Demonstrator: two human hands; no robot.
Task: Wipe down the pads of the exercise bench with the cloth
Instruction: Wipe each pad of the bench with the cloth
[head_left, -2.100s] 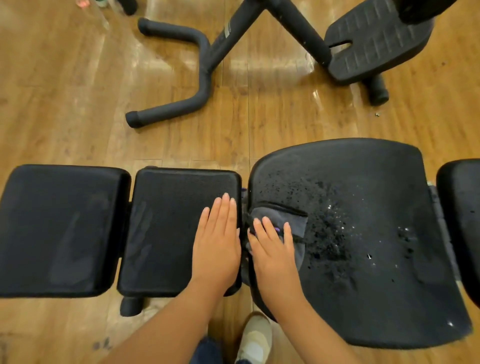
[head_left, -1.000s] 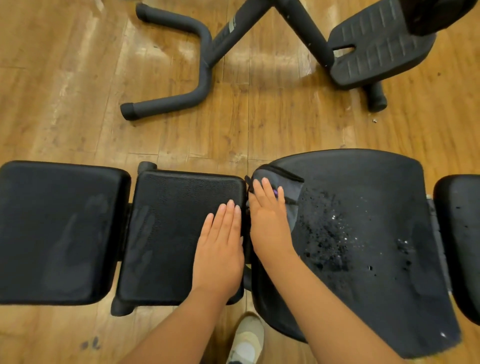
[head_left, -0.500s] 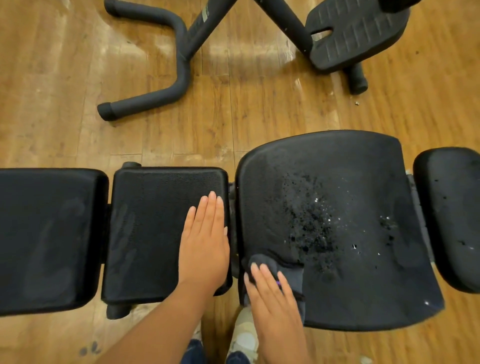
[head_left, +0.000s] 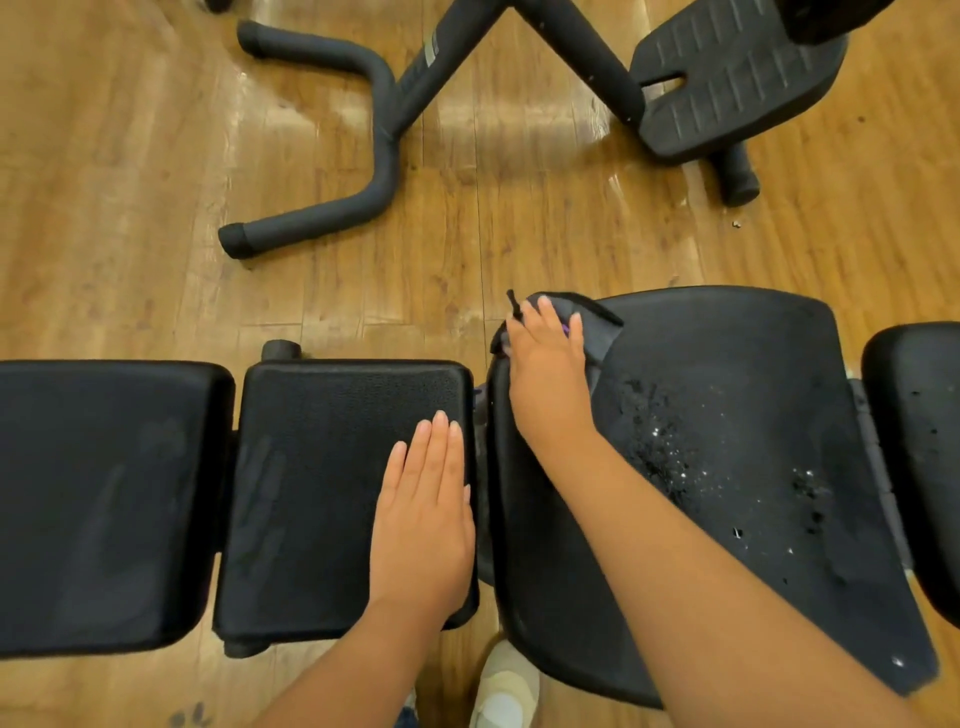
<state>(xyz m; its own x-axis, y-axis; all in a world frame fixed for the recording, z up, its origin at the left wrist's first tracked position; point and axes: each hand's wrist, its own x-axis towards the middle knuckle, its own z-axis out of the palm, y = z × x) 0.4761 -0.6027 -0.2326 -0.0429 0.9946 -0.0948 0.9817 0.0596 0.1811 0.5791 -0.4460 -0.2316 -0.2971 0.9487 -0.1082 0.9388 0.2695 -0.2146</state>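
Grey cloth (head_left: 592, 332) under flat right hand (head_left: 550, 374) moved to pad's far edge; left hand (head_left: 423, 525) stays flat.

Bare forearms, 2 hands (head_left: 421, 525), pale cream shoe (head_left: 501, 691).

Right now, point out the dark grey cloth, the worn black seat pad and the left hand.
dark grey cloth (head_left: 597, 332), head view, fold beside fingers
worn black seat pad (head_left: 727, 415), head view, middle
left hand (head_left: 423, 525), head view, back
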